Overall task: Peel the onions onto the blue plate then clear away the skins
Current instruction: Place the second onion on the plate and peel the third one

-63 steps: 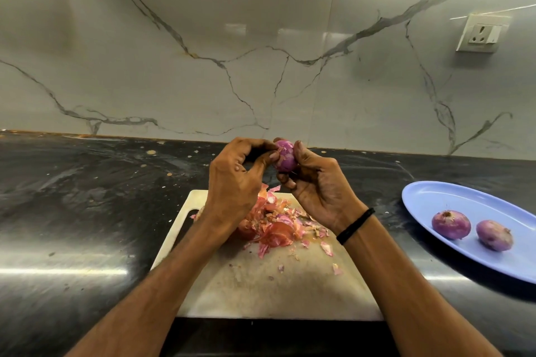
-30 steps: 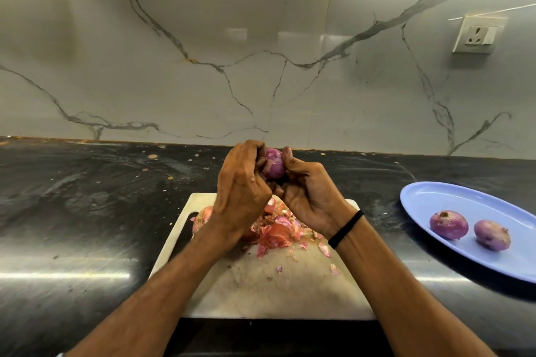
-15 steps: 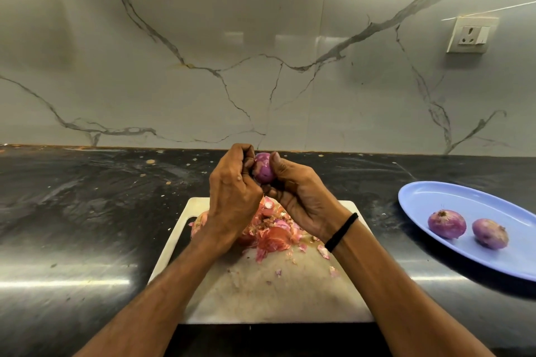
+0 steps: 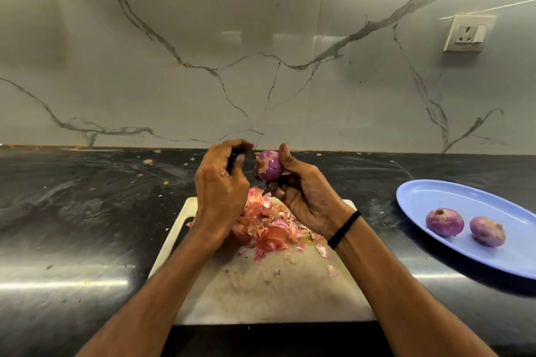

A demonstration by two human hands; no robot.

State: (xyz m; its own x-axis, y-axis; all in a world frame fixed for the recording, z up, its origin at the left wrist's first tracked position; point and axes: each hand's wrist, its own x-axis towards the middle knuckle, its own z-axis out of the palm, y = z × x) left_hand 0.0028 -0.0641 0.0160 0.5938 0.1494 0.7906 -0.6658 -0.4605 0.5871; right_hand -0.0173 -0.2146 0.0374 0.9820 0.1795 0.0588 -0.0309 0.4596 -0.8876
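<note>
- The right hand (image 4: 304, 197) grips a partly peeled red onion (image 4: 268, 166) between thumb and fingers, above the board's 12 o'clock edge.
- The left hand (image 4: 222, 185) hangs at the onion's 9 o'clock, apart from it. Its fingers curl inward, and whether they pinch a scrap is hidden.
- Onion skins (image 4: 269, 229) are heaped on the white cutting board (image 4: 275, 293), partly behind the left wrist.
- At 3 o'clock, the blue plate (image 4: 435, 194), cut off by the frame, carries two purple onions (image 4: 444, 222).

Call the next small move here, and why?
Probably bring the left hand to the onion and pick at the pale patch facing it: the right hand grips the onion over the board, the left sits apart, and skin seems to remain.
</note>
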